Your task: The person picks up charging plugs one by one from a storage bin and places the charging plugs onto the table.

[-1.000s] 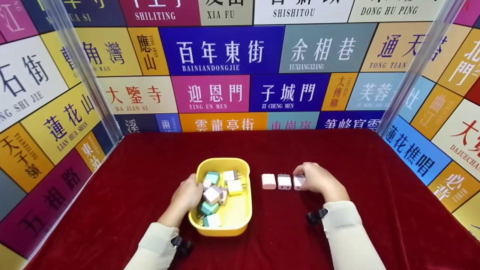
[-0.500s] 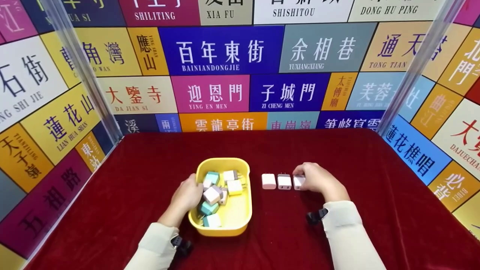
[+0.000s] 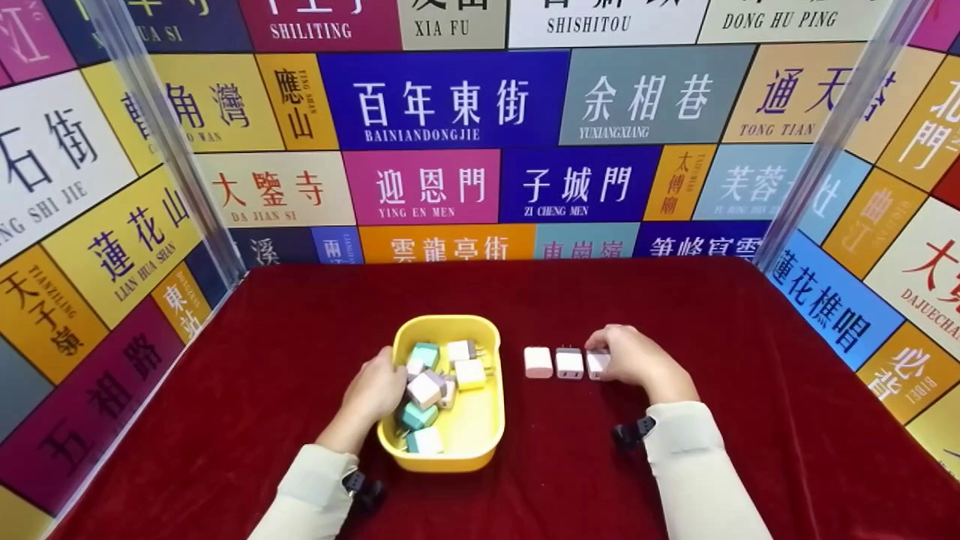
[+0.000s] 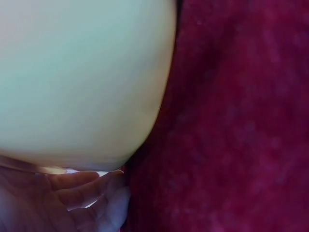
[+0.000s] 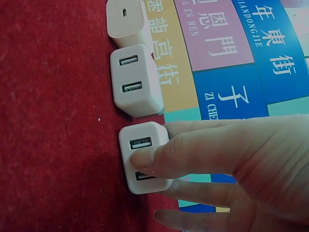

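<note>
A: Who holds what here?

B: A person's left hand [image 3: 379, 386] grips the left edge of a yellow tub [image 3: 439, 462], set left of centre on a red-covered table [image 3: 480, 289]. The right hand [image 3: 637, 364] pinches the white end adapter [image 3: 597, 366] of a short row, thumb on the face with its two ports, other fingers behind.

A: And the rest of the row?

B: Three plug adapters in all, lined up beyond the tub's right edge and roughly parallel to the table's far edge. The single-port adapter [image 3: 538, 362] sits nearest the tub; the two-port middle adapter [image 3: 569, 363] comes next, just beside the pinched one. Their port faces point to the table's near edge.

A: How far along does the work look?

B: At an early stage, by appearances. Two adapters stand free in the row, but the third is in the fingers' grasp — its placing cannot be called finished.

A: What is left?

B: Most of the set, it seems. About eight more, a white adapter [image 3: 470, 374] and a teal adapter [image 3: 418, 416] among them, lie jumbled in the tub, along its left edge and toward its far right corner — some overlap, so the count is uncertain.
</note>
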The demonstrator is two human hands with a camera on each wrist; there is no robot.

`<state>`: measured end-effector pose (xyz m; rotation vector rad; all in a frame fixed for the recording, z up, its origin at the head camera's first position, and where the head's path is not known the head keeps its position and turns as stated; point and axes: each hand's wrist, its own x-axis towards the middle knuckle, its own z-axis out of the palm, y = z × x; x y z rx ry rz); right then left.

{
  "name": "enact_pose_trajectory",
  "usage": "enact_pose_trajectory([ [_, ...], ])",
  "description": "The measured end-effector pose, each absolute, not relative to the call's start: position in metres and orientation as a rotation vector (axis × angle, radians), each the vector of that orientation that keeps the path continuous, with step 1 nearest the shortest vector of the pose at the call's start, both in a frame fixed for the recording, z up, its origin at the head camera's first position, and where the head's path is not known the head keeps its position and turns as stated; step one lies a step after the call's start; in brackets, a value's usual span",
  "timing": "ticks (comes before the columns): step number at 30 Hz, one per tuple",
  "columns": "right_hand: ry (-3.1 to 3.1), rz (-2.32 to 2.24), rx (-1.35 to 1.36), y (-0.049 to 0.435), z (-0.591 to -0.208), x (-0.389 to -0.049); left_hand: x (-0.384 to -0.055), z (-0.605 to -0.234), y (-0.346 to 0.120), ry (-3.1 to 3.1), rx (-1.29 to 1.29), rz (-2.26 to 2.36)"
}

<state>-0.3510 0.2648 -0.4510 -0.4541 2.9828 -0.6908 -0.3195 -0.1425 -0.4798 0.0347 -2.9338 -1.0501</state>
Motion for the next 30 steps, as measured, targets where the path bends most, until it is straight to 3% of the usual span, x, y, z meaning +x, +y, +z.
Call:
enact_pose_trajectory([
  [24,2.962,-0.714,-0.438,0.264,-0.447,-0.350,-0.319,-0.476,-0.142,-2.943,0.039,-1.083],
  [30,2.960,-0.730,-0.437,0.263,-0.443,-0.349,-0.346,-0.512,-0.154,-2.937,0.015,-1.037],
])
